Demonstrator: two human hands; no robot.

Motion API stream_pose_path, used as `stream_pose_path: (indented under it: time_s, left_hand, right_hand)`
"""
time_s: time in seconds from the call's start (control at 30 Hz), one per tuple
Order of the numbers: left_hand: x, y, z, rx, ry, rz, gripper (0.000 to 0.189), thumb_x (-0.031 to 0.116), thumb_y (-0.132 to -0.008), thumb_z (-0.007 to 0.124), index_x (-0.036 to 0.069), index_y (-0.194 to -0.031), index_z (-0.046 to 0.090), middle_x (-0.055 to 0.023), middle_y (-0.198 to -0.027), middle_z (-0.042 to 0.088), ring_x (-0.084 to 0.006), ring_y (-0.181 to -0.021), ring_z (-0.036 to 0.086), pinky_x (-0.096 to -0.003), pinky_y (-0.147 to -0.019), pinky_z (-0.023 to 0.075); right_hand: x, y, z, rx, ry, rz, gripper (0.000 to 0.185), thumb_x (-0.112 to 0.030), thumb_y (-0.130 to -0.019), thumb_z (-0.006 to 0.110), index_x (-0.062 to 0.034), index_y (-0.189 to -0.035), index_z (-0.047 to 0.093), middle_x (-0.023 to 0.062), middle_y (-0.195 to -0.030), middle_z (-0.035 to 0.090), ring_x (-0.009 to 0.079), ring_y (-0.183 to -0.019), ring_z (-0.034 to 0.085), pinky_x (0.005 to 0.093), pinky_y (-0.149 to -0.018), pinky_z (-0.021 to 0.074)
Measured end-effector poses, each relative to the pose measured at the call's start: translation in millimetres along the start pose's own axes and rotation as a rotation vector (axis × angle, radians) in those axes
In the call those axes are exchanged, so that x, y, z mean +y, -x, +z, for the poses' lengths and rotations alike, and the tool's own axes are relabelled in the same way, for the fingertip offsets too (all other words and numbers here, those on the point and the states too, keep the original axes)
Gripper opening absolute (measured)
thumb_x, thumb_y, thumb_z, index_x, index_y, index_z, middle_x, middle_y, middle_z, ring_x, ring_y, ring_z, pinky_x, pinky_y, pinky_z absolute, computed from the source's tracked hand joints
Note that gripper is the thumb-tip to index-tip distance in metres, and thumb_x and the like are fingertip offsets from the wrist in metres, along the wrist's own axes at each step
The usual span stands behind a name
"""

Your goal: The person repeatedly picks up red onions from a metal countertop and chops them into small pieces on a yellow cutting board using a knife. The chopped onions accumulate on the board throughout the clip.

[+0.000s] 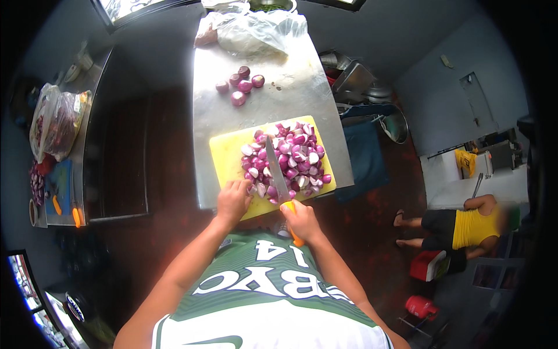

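Note:
My right hand grips the orange handle of a kitchen knife. Its broad blade points away from me, over a heap of cut red onions. The heap covers the middle and right of a yellow cutting board. At the board's near left edge is my left hand, fingers bent, its fingertips at the left side of the onion pieces. Whether it holds a piece is hidden by the fingers. Several whole peeled red onions lie farther off on the metal table.
Clear plastic bags lie at the table's far end. A dark blue cloth hangs by the right side, near stacked pots. On a left-hand counter are bagged onions and a blue cutting board. A person in yellow stands at right.

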State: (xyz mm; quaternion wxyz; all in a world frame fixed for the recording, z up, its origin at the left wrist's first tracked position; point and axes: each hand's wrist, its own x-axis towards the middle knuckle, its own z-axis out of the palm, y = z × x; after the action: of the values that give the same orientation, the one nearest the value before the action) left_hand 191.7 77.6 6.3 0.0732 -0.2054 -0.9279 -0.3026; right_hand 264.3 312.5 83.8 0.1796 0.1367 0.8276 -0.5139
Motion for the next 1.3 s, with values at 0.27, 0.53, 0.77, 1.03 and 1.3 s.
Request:
stream_pose_path:
  time_s: [0.27,0.53,0.77,1.03,1.3]
  left_hand:
    - [-11,1,15,-0.003,0.023,0.038,0.043,0.012,-0.08,0.087,0.013,-0.117,0.066,-0.0069,-0.103,0.072,-0.03,-0.094,0.072,-0.0427,-0.075,0.0594]
    - [-14,-31,0,0.147,0.232,0.099,0.039,0.006,-0.088,0.085,0.009,-0.121,0.064,-0.0128,-0.098,0.073,-0.0214,-0.077,0.079,-0.0364,-0.061,0.0621]
    - [20,-125,31,0.066,0.205,0.224,0.045,0.013,-0.086,0.087,0.01,-0.125,0.063,-0.012,-0.123,0.073,-0.0291,-0.1,0.076,-0.0417,-0.083,0.0641]
    - [-1,-135,29,-0.026,0.295,0.225,0.044,0.021,-0.088,0.087,0.009,-0.126,0.068,-0.0138,-0.126,0.074,-0.0341,-0.114,0.072,-0.042,-0.096,0.0597]
    - [-107,-235,-8,0.101,0.095,-0.061,0.029,0.015,-0.091,0.085,0.002,-0.112,0.07,-0.0189,-0.11,0.077,-0.0339,-0.106,0.075,-0.0439,-0.092,0.0595]
  right_hand:
    - [16,13,-17,0.111,-0.019,-0.023,0.038,-0.033,-0.105,0.068,0.0022,-0.092,0.068,0.016,-0.065,0.07,0.0259,-0.056,0.072,0.041,-0.056,0.0565]
    - [30,19,-34,0.236,-0.011,-0.04,0.037,-0.033,-0.104,0.07,0.0019,-0.092,0.069,0.0185,-0.067,0.071,0.0291,-0.058,0.074,0.0419,-0.056,0.0568]
    - [37,21,-31,0.263,0.019,-0.029,0.038,-0.036,-0.103,0.07,0.0009,-0.092,0.069,0.0205,-0.069,0.07,0.0346,-0.063,0.075,0.0461,-0.06,0.057]
    - [61,26,-18,0.321,0.115,-0.044,0.041,-0.041,-0.102,0.07,-0.0015,-0.09,0.066,0.0232,-0.073,0.071,0.0436,-0.07,0.074,0.0514,-0.063,0.0568]
    - [66,26,7,0.138,0.451,-0.22,0.04,-0.048,-0.1,0.071,-0.0077,-0.096,0.066,0.0215,-0.071,0.071,0.0454,-0.068,0.073,0.0559,-0.064,0.0584]
